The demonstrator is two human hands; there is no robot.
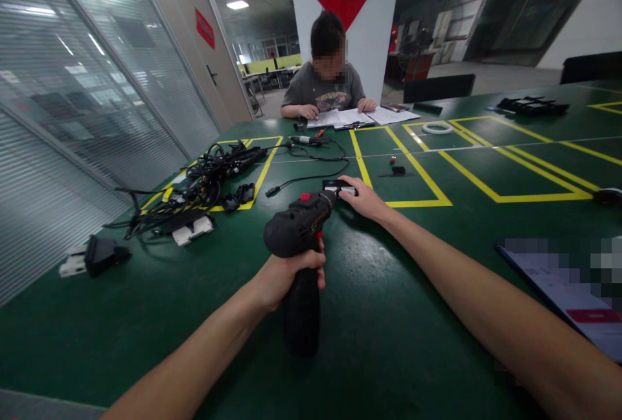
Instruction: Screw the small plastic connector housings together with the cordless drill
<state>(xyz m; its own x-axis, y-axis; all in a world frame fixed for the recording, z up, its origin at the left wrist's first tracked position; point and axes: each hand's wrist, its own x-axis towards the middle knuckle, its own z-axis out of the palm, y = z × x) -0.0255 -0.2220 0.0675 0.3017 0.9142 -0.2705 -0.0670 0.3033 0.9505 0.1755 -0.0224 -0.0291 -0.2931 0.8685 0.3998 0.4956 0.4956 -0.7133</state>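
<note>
My left hand [294, 271] is wrapped round the grip of a black cordless drill [299, 225] with a red button on top. The drill points away from me, its chuck at a small black block with a light face [333, 185]. My right hand [357, 194] grips this block from the right, low over the green table. Whether the drill's bit touches the block is hidden behind the chuck. Beyond my right hand lies a small black part [398, 170], with a tiny red piece [392, 160] near it.
Tangled black cables [208, 177] lie at left, near a black-and-white device [100, 256]. A loose cable [311, 178] runs beyond the drill. Across the table [194, 329] a person [335, 86] sits over papers [396, 115]. A white ring [437, 128] lies further right; a tablet-like panel [573, 297] lies near right.
</note>
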